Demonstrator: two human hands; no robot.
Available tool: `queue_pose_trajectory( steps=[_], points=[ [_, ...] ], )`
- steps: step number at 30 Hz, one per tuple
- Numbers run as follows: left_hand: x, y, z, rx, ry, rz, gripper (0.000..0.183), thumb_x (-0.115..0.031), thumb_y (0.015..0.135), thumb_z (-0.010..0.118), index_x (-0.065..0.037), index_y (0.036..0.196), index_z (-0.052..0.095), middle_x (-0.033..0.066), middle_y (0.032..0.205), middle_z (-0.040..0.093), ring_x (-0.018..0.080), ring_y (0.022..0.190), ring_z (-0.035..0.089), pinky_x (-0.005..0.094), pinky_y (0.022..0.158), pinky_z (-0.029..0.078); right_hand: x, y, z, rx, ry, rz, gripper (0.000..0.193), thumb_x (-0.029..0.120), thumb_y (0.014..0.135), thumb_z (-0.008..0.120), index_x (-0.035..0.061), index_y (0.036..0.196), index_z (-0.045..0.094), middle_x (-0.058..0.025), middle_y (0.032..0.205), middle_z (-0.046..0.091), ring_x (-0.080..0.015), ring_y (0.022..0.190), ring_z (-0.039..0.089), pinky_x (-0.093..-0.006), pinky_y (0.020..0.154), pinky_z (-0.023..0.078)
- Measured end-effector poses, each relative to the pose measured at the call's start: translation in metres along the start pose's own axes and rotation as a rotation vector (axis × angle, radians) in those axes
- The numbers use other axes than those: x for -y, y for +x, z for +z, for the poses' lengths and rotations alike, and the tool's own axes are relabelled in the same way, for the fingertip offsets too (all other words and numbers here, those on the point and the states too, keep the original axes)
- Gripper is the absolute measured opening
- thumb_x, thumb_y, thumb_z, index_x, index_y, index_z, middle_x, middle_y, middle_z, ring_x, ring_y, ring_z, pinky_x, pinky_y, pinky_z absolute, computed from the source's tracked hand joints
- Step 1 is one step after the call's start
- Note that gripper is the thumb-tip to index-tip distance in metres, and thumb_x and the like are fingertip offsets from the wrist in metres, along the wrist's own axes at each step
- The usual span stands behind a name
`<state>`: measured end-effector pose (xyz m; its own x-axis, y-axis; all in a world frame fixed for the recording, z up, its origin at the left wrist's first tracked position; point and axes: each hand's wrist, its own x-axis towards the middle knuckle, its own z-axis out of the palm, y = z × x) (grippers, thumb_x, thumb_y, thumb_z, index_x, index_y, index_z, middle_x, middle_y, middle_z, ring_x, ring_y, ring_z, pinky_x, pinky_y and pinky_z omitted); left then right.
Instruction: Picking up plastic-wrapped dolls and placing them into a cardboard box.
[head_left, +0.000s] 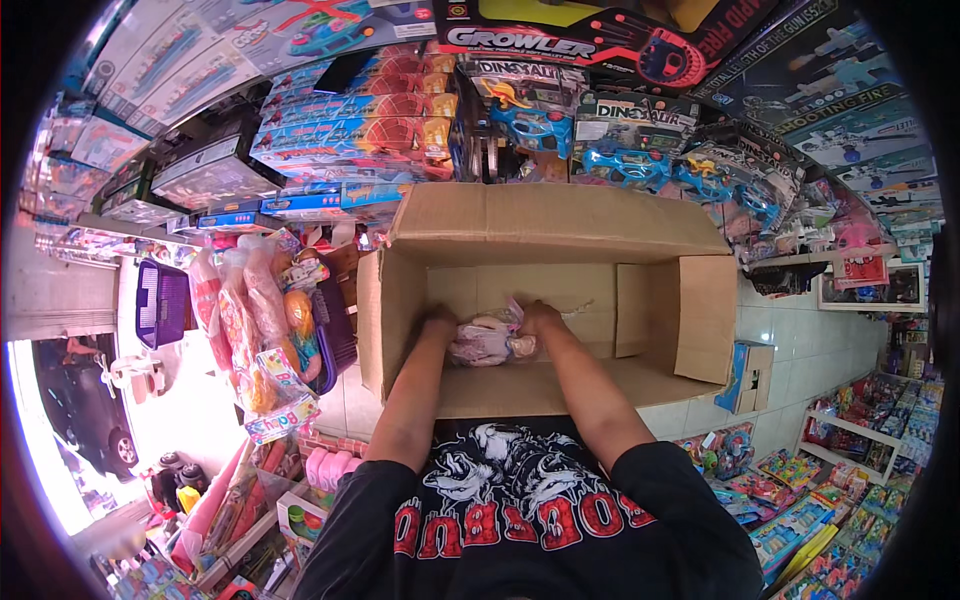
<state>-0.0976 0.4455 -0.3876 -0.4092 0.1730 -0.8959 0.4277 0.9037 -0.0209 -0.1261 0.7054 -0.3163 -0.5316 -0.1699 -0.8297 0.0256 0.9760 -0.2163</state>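
Note:
Both of my forearms reach down into an open cardboard box [560, 215]. Low inside it lies a pale pink and white bundle [482, 342] in clear plastic, perhaps a bagged doll; its kind is not plain. At the bundle's right end my right hand [541, 317] is closed, pinching a pink end of the wrapping. My left hand [437, 320] is at the bundle's left end in shadow, close to the box's left wall. Its fingers are too dark to make out.
The box's flaps [705, 318] stand folded outward. Left of it hang bagged dolls [262, 310] beside a purple basket [163, 302]. Boxed toys [360, 130] and packaged toy guns [630, 165] line the far shelves. A small blue-and-brown carton [745, 377] stands on the right floor.

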Motion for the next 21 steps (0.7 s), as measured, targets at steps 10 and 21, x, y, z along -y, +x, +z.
queue_pose_trajectory(
  steps=[10, 21],
  points=[
    [-0.026, -0.212, -0.165, -0.836, -0.834, 0.61, 0.03, -0.018, 0.09, 0.054, -0.008, 0.117, 0.063, 0.0197, 0.12, 0.055, 0.0353, 0.114, 0.053, 0.0403, 0.097, 0.043, -0.029, -0.076, -0.105, -0.467, 0.479, -0.249, 0.049, 0.043, 0.083, 0.067, -0.0011, 0.103, 0.063, -0.0072, 0.081, 0.064, -0.0144, 0.066, 0.058, -0.0288, 0.059, 0.048],
    [0.034, -0.251, 0.011, -1.447, -1.285, 0.394, 0.02, -0.009, 0.088, 0.053, -0.001, 0.105, 0.058, 0.0092, 0.092, 0.051, 0.0194, 0.084, 0.05, 0.031, 0.074, 0.04, 0.03, -0.267, 0.0, -1.643, 0.59, -0.217, 0.026, 0.016, 0.095, 0.053, -0.0012, 0.076, 0.053, -0.012, 0.061, 0.048, -0.0211, 0.054, 0.045, -0.0347, 0.049, 0.033]
  ],
)
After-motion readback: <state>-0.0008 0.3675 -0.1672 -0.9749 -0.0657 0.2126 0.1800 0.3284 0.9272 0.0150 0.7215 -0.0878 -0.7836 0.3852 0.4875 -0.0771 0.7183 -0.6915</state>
